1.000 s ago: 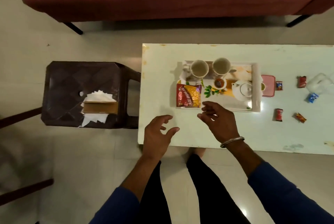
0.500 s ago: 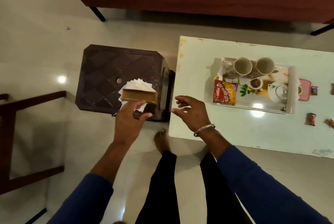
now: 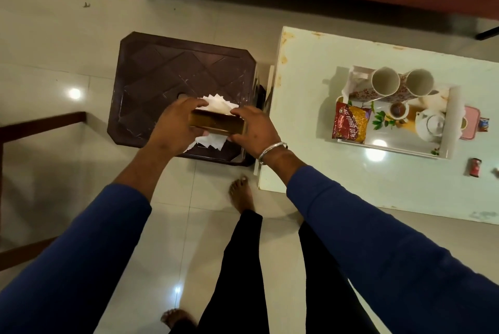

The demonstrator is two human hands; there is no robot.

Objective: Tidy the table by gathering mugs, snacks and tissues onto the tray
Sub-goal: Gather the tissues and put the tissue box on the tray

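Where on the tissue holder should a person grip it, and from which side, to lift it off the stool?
Probably by its two short ends, from above: the tissue holder is a long narrow bar, so the left hand and right hand clamp opposite ends, clear of the tissues.

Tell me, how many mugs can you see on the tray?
2. The left mug and the right mug stand side by side at the far edge of the tray. A small cup and a teapot sit there too, but those aren't mugs.

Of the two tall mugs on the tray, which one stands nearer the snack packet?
The left mug. It stands at the tray's far left corner, just above the snack packet; the other mug sits further right.
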